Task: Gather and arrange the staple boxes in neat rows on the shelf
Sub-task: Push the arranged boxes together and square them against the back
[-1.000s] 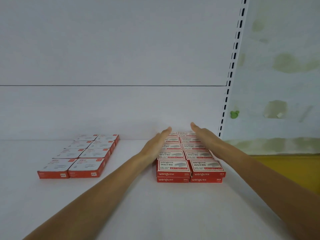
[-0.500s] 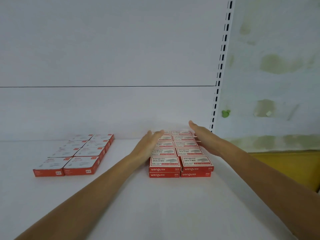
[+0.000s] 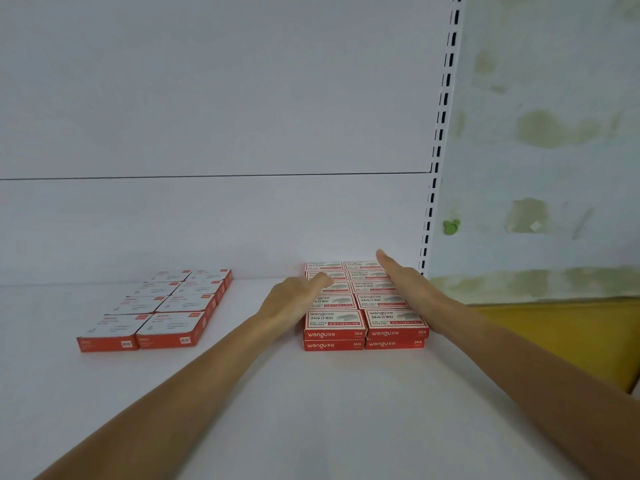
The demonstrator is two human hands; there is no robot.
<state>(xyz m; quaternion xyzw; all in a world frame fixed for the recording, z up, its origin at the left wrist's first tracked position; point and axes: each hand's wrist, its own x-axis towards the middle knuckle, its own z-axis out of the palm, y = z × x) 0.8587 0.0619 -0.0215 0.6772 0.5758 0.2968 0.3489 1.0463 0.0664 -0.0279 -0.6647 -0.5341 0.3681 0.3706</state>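
Two bare forearms reached in from the near edge across the flat white shelf board (image 3: 311, 410), converging on a block of boxes right of centre. The left hand (image 3: 294, 301) lay against the left side of the block with its fingers fairly straight and one fingertip lapping over the top; motion blur hid any finer detail. The right hand (image 3: 405, 289) was flat and edge-on along the block's right side, fingers straight and together, the tips reaching past the rearmost box. Neither hand gripped anything.

Between the palms sat the block of red-and-white cardboard staple boxes (image 3: 334, 320), two columns wide and five rows deep, the front showing two layers, edges lined up closely. Well apart to the left lay a second group of red-and-white flat boxes (image 3: 162, 310), two columns by four rows in a single layer, angled slightly on the shelf.

Behind both stood the white back panel (image 3: 207, 220), crossed by a thin horizontal seam. A white slotted upright (image 3: 440, 133) ran up its right edge. Beyond it were a stained pale wall (image 3: 554, 98), a small green bear-shaped hook (image 3: 451, 226), and a yellow surface (image 3: 554, 327) lower down.
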